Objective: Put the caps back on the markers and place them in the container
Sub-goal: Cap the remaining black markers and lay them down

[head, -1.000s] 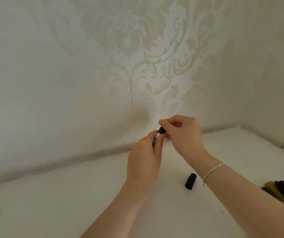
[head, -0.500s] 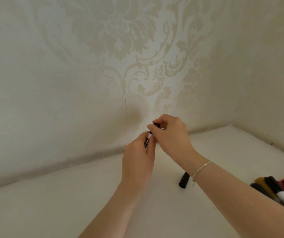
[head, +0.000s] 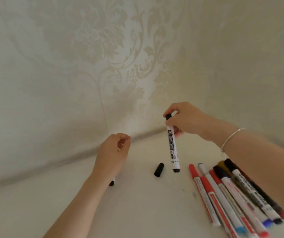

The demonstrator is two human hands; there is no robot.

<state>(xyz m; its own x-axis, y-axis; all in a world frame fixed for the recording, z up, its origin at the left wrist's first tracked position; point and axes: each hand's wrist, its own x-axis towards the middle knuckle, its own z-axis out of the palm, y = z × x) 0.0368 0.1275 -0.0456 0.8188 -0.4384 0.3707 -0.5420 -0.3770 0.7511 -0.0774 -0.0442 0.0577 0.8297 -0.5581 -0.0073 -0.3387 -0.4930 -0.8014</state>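
Right hand point(head: 185, 120) pinched the upper, black end of a white marker point(head: 172, 145), which hung nearly upright with its lower end just above the white table point(head: 137, 212); left hand point(head: 113, 154) was loosely curled, and whether it held anything could not be told. A loose black cap point(head: 159, 169) lay on the table just left of the marker's lower end, a black object point(head: 111, 183) showed partly beneath the left wrist, and a row of markers point(head: 232, 194) lay to the right, partly hidden by the right forearm.

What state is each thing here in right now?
White marker with black label: capped, held upright by the right hand.
Loose black cap: lying on the white table.
Left hand: loosely curled; contents unclear.
Pile of coloured markers: lying flat.
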